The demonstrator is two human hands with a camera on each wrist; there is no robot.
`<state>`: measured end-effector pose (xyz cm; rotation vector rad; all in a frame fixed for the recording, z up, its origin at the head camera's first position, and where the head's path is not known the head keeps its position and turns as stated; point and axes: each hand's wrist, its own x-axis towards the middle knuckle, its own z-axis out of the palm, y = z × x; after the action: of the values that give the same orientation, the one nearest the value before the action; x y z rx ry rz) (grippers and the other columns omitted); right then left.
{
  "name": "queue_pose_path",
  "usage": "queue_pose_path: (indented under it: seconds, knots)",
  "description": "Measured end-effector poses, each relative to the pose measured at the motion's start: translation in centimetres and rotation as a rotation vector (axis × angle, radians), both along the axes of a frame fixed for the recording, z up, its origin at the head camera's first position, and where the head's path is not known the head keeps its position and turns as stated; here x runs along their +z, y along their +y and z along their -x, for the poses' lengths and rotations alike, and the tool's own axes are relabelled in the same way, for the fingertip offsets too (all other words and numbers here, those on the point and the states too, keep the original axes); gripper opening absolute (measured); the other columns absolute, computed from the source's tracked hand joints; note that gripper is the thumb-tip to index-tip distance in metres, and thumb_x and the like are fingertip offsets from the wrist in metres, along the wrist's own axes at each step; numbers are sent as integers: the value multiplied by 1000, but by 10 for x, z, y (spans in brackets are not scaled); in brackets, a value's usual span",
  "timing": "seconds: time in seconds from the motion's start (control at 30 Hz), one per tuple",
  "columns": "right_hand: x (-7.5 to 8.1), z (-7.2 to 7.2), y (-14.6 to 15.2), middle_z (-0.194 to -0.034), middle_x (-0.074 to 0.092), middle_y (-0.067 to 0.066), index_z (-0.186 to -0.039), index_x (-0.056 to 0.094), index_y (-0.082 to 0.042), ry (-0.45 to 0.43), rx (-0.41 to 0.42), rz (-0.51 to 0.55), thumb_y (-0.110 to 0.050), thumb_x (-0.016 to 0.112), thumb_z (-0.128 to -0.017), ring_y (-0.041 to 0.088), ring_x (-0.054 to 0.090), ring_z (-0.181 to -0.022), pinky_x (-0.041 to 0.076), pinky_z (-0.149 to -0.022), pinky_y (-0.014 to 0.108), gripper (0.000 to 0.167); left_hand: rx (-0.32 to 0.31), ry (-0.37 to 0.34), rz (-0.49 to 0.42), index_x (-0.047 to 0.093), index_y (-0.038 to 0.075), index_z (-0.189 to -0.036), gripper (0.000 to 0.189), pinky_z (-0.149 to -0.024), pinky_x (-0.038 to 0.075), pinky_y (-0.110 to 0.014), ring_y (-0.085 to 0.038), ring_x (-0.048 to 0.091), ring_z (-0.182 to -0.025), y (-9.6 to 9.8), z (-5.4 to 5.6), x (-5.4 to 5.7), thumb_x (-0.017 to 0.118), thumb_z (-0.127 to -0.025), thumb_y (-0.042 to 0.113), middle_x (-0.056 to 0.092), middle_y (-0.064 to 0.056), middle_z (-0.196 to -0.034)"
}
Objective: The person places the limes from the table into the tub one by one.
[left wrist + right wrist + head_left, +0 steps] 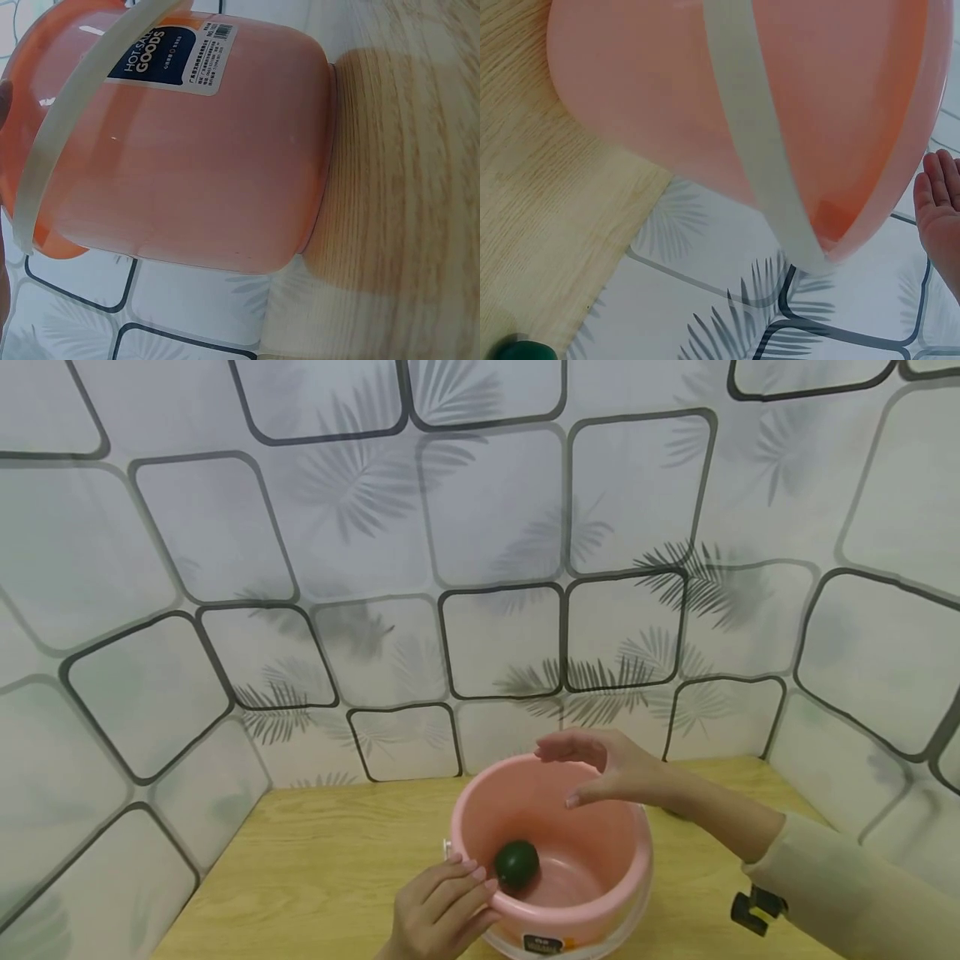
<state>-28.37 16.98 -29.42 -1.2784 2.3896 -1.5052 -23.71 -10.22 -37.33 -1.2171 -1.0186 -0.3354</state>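
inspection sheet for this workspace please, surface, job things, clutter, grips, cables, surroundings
surface: wood-grain tabletop, light coloured
job's things: pink bucket standing upright, pale handle hanging down its side; one dark green item inside, on the bottom; another green item on the tabletop, mostly cut off in the right wrist view
clutter: nothing seen
left grip: holds the bucket's near left rim
right grip: above the bucket's far right side, thumb and fingers apart, holding nothing
cables: nothing seen
surroundings: patterned wall covering behind and on both sides
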Motion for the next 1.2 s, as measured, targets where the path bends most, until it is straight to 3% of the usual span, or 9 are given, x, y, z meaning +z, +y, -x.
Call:
queue_pose_path:
  seconds: [0.33,0.6,0.9,1.03,1.2]
  knots:
    - [-2,-2,7,-127,58,21,-132,51,-1,5,-58,-19,-11,80,-75,23,57,-117,48,-98,27,65,-6,-23,-14,70,2,-74,28,-54,57,-25,-17,64,-64,2,-6,6,64,-92,23,67,-7,-69]
    - [-8,-2,15,-127,58,19,-132,52,-6,20,-75,-21,-11,80,-75,13,57,-116,48,-101,38,63,-5,-16,-4,70,2,-74,27,-54,57,-25,-17,64,-65,1,-5,4,65,-91,23,67,-7,-70]
    - [-11,-1,18,-125,59,18,-130,53,-10,32,-92,-38,-13,79,-77,21,58,-116,47,-101,43,59,-6,-27,-9,69,2,-73,28,-53,57,-25,-17,64,-64,1,-7,4,65,-91,23,67,-7,-69]
    - [-13,-1,18,-125,59,19,-130,53,-8,26,-90,-23,-12,78,-77,26,57,-116,47,-100,46,59,-8,-27,-11,70,2,-73,27,-54,57,-25,-17,64,-64,1,-8,5,65,-91,23,67,-7,-69]
    - [-17,-1,19,-124,57,25,-130,51,0,3,-82,17,-9,78,-77,20,59,-115,48,-100,41,59,-10,-31,-14,70,2,-74,27,-55,57,-25,-18,64,-64,1,-8,4,65,-91,23,67,-8,-69]
